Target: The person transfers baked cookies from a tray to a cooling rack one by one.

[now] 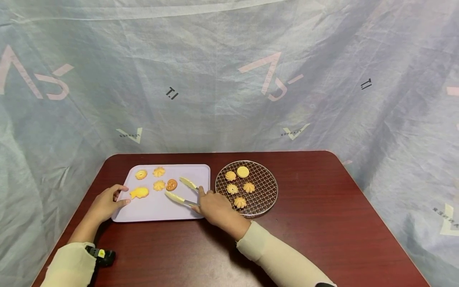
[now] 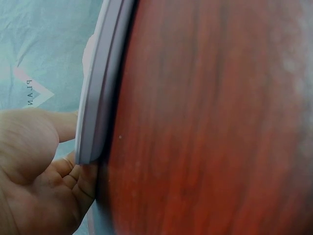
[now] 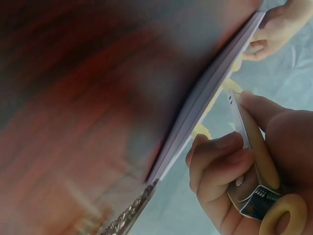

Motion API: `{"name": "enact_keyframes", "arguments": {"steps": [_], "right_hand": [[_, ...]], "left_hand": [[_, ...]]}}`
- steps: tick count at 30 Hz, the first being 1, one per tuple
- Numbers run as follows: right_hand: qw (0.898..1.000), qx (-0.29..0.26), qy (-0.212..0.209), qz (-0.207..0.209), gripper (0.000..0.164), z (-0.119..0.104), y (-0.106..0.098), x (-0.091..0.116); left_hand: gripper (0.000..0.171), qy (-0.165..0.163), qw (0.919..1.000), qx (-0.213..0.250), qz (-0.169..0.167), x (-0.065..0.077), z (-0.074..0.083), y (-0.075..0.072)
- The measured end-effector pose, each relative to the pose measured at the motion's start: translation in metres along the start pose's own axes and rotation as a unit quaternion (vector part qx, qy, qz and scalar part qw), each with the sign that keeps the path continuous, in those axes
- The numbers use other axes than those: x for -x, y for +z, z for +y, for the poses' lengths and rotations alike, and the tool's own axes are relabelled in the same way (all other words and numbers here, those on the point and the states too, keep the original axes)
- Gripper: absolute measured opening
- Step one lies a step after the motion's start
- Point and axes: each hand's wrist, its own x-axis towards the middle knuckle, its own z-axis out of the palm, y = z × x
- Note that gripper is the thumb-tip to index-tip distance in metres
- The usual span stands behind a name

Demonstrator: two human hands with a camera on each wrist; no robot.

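On the left half of a dark red bench, a pale lilac tray lies flat near the bench's left edge, its far rim close to the back edge. The left hand grips the tray's left rim, its fingers bent around the edge. The right hand, reaching over the tray's right rim, has its fingers curled around a pair of tongs. The yellow tips of the tongs stand apart over the tray and point left, near a brown pretzel-shaped cookie; a flower-shaped cookie sits just beside it. Farther left are a fish-shaped cookie, a ring-shaped one and another flower-shaped one. A bare strip of tray runs along the near rim. A narrow band of bench separates the tray from a round wire rack. Five cookies lie mostly on its left half, leaving open mesh on the right. Wide bench stretches beyond the rack to the right edge, and more lies in front.
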Motion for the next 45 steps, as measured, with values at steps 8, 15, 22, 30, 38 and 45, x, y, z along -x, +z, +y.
{"name": "enact_keyframes", "arguments": {"steps": [8,15,22,30,38,45], "right_hand": [[1.0,0.011,-0.006,0.009,0.078,-0.006,-0.001,-0.004],[1.0,0.012,-0.01,0.011,0.076,-0.008,-0.004,-0.008],[1.0,0.019,-0.001,0.012,0.073,-0.009,-0.004,-0.011],[0.999,0.025,-0.01,0.021,0.069,-0.008,-0.003,-0.012],[0.999,0.021,-0.029,0.034,0.068,-0.003,-0.007,-0.011],[0.999,0.012,-0.024,0.023,0.071,0.001,-0.01,-0.009]], "left_hand": [[0.043,-0.003,1.0,0.0,-0.002,-0.001,-0.002,0.0],[0.043,0.0,1.0,0.003,-0.002,0.0,0.0,0.0],[0.043,0.0,1.0,0.008,-0.002,0.0,0.0,-0.001],[0.043,-0.001,1.0,0.007,-0.002,0.0,0.0,-0.001],[0.042,0.001,1.0,0.005,0.0,0.0,0.001,-0.001],[0.042,0.001,1.0,0.004,0.001,0.0,0.0,-0.001]]}}
